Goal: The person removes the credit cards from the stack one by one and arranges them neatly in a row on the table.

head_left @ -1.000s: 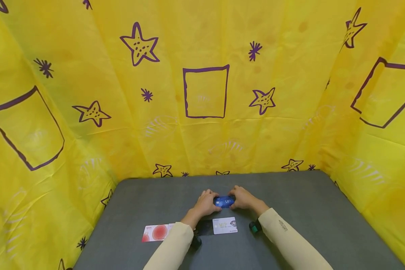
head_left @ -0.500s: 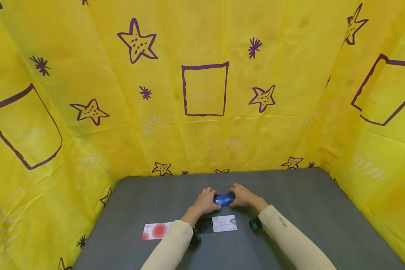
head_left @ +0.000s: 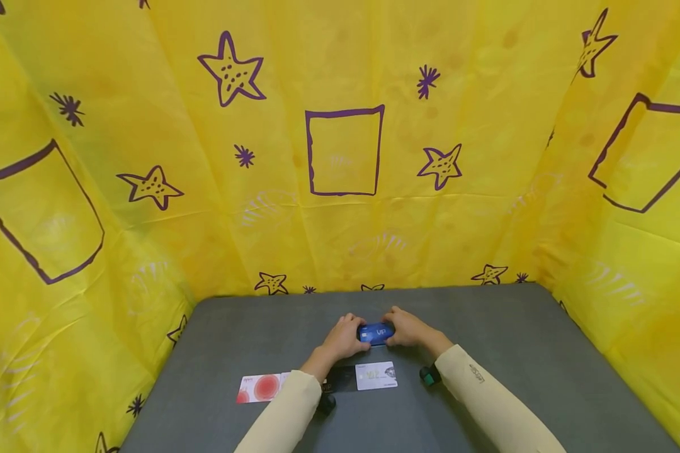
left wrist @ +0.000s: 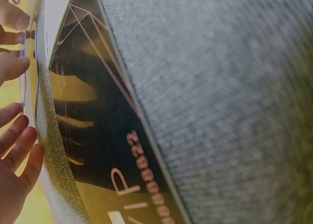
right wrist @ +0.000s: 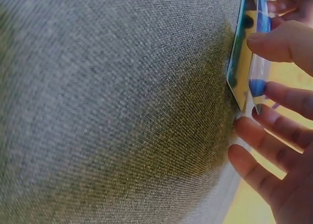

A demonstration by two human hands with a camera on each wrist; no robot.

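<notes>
My left hand (head_left: 344,338) and right hand (head_left: 409,328) pinch the two short ends of a blue VIP card (head_left: 376,334), held face up in the head view. The right wrist view has this held card (right wrist: 259,70) almost edge-on, a little apart from another glossy card (right wrist: 238,72) lying on the grey cloth below. Nearer me lie a black VIP card (head_left: 341,379), partly hidden by the left forearm, and a white VIP card (head_left: 376,375) to its right. In the left wrist view the black card (left wrist: 93,121) reflects fingers.
A white card with red circles (head_left: 259,388) lies left of the forearm. Between it and the sleeve shows a sliver of another pale card (head_left: 284,379). Yellow patterned cloth (head_left: 345,245) walls in the grey table (head_left: 487,327) at the back and both sides.
Both hands hold nearly the same place with the blue card, whose tilt has shifted slightly. The whole head view moved a little. The cards on the table lie as before.
</notes>
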